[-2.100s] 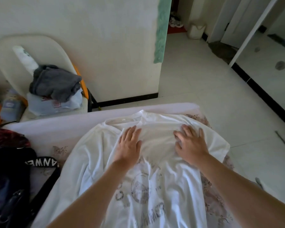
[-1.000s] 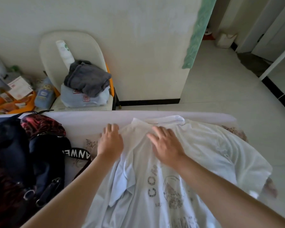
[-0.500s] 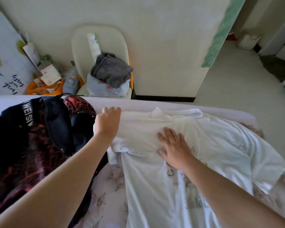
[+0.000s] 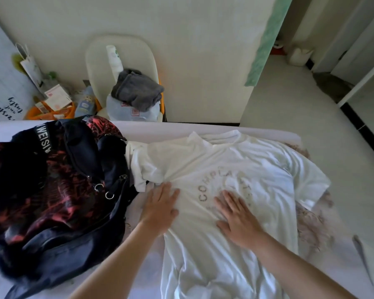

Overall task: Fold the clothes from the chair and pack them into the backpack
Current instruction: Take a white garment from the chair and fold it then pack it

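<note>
Left grip (image 4: 160,209) and right grip (image 4: 238,219) press flat, holding nothing, on the limp, light shirt (image 4: 225,165), likely best pinched at its shoulders.

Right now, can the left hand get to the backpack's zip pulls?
Probably yes. The left hand lies flat on the white T-shirt at its edge, right beside the backpack. The zip pulls sit on the near side, and nothing lies between.
</note>
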Available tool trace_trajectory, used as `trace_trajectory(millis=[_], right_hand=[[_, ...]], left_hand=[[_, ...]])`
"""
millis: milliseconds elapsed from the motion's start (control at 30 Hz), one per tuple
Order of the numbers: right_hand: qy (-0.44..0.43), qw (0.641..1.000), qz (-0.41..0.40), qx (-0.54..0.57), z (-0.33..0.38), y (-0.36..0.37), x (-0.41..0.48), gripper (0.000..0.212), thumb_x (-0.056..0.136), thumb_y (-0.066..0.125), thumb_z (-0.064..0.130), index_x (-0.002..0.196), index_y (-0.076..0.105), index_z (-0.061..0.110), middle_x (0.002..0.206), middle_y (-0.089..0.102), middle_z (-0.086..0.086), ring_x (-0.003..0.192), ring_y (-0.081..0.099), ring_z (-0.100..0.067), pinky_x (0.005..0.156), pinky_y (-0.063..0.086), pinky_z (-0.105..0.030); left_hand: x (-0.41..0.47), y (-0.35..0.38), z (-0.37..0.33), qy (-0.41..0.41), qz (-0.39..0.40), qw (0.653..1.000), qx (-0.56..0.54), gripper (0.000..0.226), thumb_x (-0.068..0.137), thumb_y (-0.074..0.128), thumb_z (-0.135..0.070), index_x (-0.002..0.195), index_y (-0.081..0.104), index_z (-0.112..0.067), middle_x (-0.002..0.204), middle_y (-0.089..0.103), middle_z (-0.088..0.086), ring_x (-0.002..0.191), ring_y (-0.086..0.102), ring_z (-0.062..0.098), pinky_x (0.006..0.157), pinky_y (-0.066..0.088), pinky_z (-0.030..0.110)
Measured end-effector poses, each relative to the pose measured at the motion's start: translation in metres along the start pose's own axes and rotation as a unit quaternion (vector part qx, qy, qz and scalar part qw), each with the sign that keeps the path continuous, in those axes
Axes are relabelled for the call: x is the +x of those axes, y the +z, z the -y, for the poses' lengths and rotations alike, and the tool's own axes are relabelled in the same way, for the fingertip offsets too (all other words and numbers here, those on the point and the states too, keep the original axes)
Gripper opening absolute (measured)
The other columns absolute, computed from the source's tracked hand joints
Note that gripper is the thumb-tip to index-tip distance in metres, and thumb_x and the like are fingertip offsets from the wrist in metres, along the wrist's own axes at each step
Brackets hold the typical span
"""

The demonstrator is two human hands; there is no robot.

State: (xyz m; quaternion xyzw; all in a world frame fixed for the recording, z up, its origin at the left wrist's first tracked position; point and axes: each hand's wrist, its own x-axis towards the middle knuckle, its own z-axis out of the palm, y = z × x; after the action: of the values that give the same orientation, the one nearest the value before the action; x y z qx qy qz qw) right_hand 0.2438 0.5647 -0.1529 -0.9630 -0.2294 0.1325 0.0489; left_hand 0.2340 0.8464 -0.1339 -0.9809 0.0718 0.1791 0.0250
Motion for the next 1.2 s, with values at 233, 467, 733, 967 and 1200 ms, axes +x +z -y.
trace_trajectory(millis=[233, 467, 733, 967, 1200], right_hand=[[-0.029, 0.999, 0.003, 0.018, 0.028, -0.015, -0.088, 0.066, 0.088, 0.044, 0.055, 0.147, 0.039, 0.026, 0.158, 0.027, -0.006, 0.143, 0.033, -0.029, 0.116, 0.031, -0.042], [-0.049, 0.996, 0.076, -0.002, 0.048, 0.008, -0.171, 0.110, 0.064, 0.057, 0.076, 0.156, 0.015, 0.032, 0.166, 0.004, -0.006, 0.150, 0.012, -0.024, 0.119, 0.020, -0.042], [-0.013, 0.997, 0.050, 0.053, 0.046, 0.018, -0.221, 0.107, 0.074, 0.059, 0.065, 0.159, 0.004, 0.029, 0.166, -0.008, -0.001, 0.153, -0.007, -0.016, 0.122, 0.004, -0.030], [0.026, 0.998, 0.037, 0.033, 0.028, 0.014, -0.253, 0.061, 0.074, 0.060, 0.054, 0.128, 0.048, 0.027, 0.140, 0.036, 0.005, 0.132, 0.038, -0.018, 0.107, 0.037, -0.031], [0.012, 1.000, -0.017, -0.011, 0.018, 0.036, -0.259, 0.037, 0.073, 0.073, 0.000, 0.105, 0.073, 0.018, 0.101, 0.062, -0.003, 0.088, 0.065, -0.026, 0.073, 0.058, -0.040]], left_hand=[[-0.077, 0.004, -0.033, 0.155, -0.136, 0.963, -0.173, 0.031, 0.085, 0.057, -0.048, 0.110, 0.059, -0.030, 0.119, 0.048, -0.009, 0.113, 0.048, 0.016, 0.096, 0.046, 0.040], [-0.150, 0.033, -0.051, 0.220, 0.027, 0.972, -0.074, 0.074, 0.051, 0.060, -0.078, 0.112, 0.058, -0.036, 0.123, 0.037, -0.010, 0.116, 0.028, 0.012, 0.097, 0.033, 0.030], [-0.169, 0.024, -0.020, 0.101, 0.110, 0.985, 0.081, 0.043, 0.089, 0.060, -0.043, 0.130, 0.056, -0.030, 0.129, 0.046, 0.001, 0.124, 0.043, 0.026, 0.107, 0.034, 0.040], [-0.187, 0.021, -0.059, 0.189, -0.012, 0.981, -0.039, 0.061, 0.075, 0.062, -0.065, 0.125, 0.049, -0.033, 0.131, 0.040, -0.008, 0.126, 0.035, 0.016, 0.107, 0.029, 0.036], [-0.187, 0.063, -0.078, 0.199, -0.045, 0.974, -0.097, 0.031, 0.078, 0.076, -0.038, 0.105, 0.063, -0.030, 0.109, 0.052, -0.006, 0.103, 0.045, 0.017, 0.094, 0.048, 0.042]])
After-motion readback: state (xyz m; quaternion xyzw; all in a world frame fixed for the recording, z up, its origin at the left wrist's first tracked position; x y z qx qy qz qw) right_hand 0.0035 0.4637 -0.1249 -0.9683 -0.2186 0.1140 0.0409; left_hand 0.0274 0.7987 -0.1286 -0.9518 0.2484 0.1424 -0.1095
